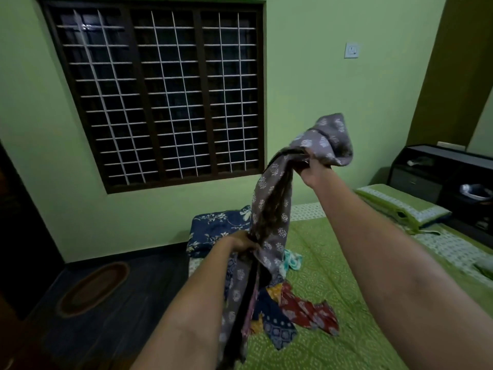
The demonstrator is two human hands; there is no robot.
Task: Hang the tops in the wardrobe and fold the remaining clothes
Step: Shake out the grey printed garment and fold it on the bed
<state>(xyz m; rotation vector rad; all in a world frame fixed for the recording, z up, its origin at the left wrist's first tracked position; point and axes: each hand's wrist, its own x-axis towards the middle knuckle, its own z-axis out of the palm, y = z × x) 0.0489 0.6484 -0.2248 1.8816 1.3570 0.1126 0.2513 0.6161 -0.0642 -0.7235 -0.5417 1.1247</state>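
Evidently, the grey printed garment (272, 209) is held stretched above the bed (333, 303) so that it can be shaken out and sorted. Its upper end is clenched in the right hand (310, 170), raised high; lower down it is gripped by the left hand (241, 243). Its long axis runs steeply, from upper right down to lower left, with the tail hanging past the bed's edge. Other crumpled clothes (293, 313) lie beneath, probably awaiting folding.

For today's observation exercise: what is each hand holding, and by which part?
Both hold one grey floral garment: the right hand grips its bunched top end, the left hand grips it lower down.
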